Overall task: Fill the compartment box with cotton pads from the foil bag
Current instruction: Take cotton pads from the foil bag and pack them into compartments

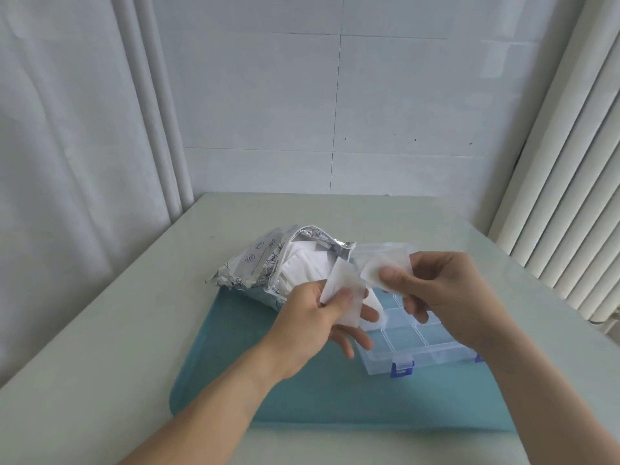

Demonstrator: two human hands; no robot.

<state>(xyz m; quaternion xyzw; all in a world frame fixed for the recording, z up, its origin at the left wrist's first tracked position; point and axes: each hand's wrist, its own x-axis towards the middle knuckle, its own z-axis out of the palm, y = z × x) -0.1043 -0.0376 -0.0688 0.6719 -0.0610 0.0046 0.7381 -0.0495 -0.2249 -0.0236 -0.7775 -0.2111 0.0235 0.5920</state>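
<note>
Cotton pads: soft white squares; my left hand [322, 317] pinches one [345, 293], my right hand [436, 293] pinches another [375, 271], above the box.
Foil bag [268, 263]: shiny, open, pads inside, beside the box.
Compartment box [419, 340]: clear, blue clips, on a blue mat [235, 380]; my hands hide part.

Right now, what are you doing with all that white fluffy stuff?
A person is moving cotton pads out of a torn-open foil bag into a clear compartment box with blue clasps. The left hand pinches one cotton pad, and the right hand pinches another pad, both held above the open box. More pads show inside the bag. The compartments in view look empty. Bag and box lie on a blue mat.
</note>
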